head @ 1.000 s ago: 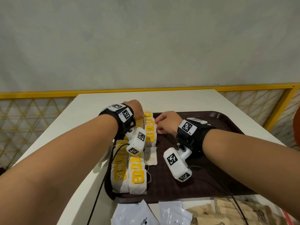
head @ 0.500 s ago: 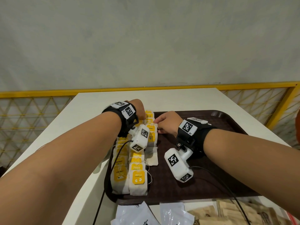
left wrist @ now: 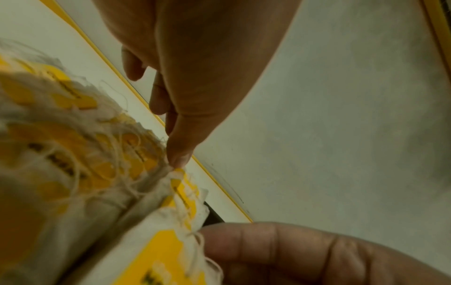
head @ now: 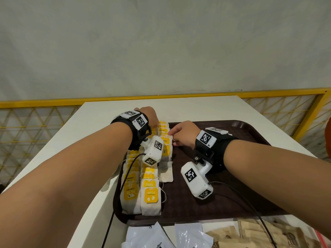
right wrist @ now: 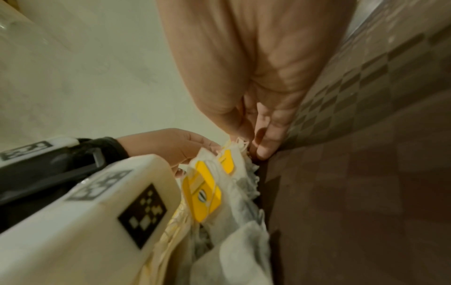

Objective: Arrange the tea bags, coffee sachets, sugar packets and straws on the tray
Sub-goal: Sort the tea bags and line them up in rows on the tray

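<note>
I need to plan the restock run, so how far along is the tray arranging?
Early. Done: white tea bags with yellow tags lie in overlapping rows along the left of the dark brown plastic tray. In hand: the left hand and right hand touch the rows' far end, seemingly tidying it. Left: white sachets and brown paper packets still off the tray; no straws visible.

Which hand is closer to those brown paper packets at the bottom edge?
Right. The right hand works over the tray's middle, on the side where the brown packets lie. The left hand reaches the tea bags at the tray's far left corner.
</note>
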`<act>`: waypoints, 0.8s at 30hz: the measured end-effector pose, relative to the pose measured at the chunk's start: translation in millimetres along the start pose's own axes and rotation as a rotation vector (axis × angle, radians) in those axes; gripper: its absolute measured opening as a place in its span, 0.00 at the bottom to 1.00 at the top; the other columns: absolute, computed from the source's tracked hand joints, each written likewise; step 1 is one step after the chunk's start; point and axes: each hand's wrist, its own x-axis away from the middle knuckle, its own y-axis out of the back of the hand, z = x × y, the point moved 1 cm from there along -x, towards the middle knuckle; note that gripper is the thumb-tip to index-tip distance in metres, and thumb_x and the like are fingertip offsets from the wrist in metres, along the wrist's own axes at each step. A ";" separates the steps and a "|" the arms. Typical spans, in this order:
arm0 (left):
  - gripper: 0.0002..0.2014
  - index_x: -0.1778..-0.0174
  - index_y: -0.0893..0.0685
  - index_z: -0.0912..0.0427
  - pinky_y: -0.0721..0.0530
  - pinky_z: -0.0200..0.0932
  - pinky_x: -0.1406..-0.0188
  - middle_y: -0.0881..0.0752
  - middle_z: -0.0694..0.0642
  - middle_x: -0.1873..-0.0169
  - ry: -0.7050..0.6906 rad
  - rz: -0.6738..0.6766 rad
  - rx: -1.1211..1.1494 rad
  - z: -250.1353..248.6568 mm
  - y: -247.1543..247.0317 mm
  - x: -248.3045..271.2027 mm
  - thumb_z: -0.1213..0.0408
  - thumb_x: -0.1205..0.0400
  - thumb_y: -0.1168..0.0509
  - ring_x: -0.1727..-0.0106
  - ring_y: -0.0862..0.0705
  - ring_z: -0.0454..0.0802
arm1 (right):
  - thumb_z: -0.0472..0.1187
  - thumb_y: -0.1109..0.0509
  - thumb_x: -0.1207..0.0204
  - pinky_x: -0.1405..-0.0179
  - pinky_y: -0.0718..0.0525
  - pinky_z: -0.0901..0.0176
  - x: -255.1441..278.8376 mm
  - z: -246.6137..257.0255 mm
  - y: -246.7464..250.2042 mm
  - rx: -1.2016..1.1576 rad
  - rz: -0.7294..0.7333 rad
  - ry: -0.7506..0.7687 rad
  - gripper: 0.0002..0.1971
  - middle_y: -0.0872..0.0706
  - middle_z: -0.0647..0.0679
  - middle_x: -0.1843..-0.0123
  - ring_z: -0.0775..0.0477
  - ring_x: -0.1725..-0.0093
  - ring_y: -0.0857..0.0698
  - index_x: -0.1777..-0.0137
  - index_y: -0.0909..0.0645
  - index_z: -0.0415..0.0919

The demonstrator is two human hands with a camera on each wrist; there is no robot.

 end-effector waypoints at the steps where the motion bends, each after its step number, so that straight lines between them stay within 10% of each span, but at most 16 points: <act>1: 0.13 0.44 0.12 0.57 0.29 0.48 0.33 0.13 0.51 0.44 0.003 -0.013 0.013 0.4 0.6 -1.1 0.54 0.19 0.34 0.41 0.17 0.53 | 0.21 0.34 0.25 0.41 0.14 0.46 0.5 -0.1 0.4 0.002 0.000 0.006 0.14 0.13 0.38 0.42 0.36 0.42 0.13 0.44 0.13 0.32; 24: 0.15 0.50 0.11 0.59 0.22 0.43 0.53 0.12 0.52 0.52 -0.068 -0.003 0.171 12.6 10.8 16.2 0.52 0.23 0.28 0.49 0.17 0.51 | 0.24 0.28 0.26 0.61 0.12 0.56 11.2 3.4 9.0 -0.135 0.060 -0.043 0.09 0.17 0.39 0.65 0.48 0.69 0.17 0.59 0.23 0.37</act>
